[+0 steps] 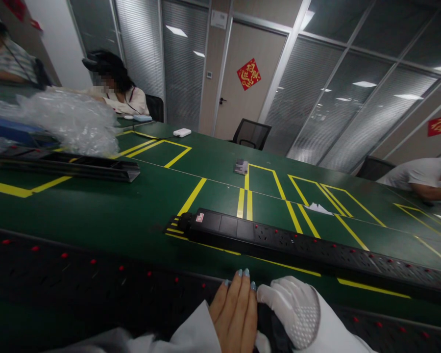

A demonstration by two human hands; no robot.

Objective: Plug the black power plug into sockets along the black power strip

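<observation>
My left hand (235,314) is bare, with blue-painted nails, and lies flat with fingers stretched out on a long black strip dotted with red buttons (95,279) along the table's near edge. My right hand (294,309) wears a white glove. It sits right beside the left, curled over the same strip's dark edge. Both wrists come out of white sleeves. Just beyond the fingertips a black multi-socket power strip (297,245) lies across the green table (132,211), on yellow tape lines.
Clear bubble wrap (73,117) is heaped at the left behind a long black channel (77,166). A paper scrap (318,208), a small packet (240,166) and a white device (182,132) lie farther off. Other people sit at the back left (121,93) and right (422,179).
</observation>
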